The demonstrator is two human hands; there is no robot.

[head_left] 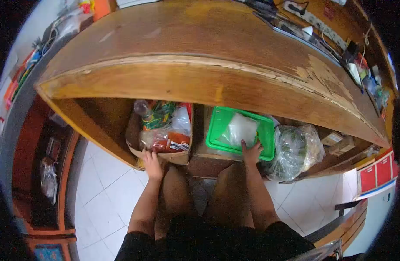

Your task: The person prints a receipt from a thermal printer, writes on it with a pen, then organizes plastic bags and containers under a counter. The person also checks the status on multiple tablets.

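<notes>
My left hand [152,164] is at the front rim of an open cardboard box [134,150], its fingers hooked over the edge. Inside that box lie green-and-orange packets [160,115], a red packet with a striped label [176,143] and clear plastic bags. Over the front side of a bright green plastic tray [212,130] reaches my right hand [252,153], fingers spread, thumb against a clear plastic bag of something white [242,129]. The tray sits in the shelf opening, to the right of the box.
A wooden table top [165,35] overhangs the shelf, with a chipped front edge. Right of the tray are bulging clear plastic bags [291,152] and small cardboard boxes [339,143]. A power strip [313,19] lies at the back right. Another shelf unit [63,174] stands left.
</notes>
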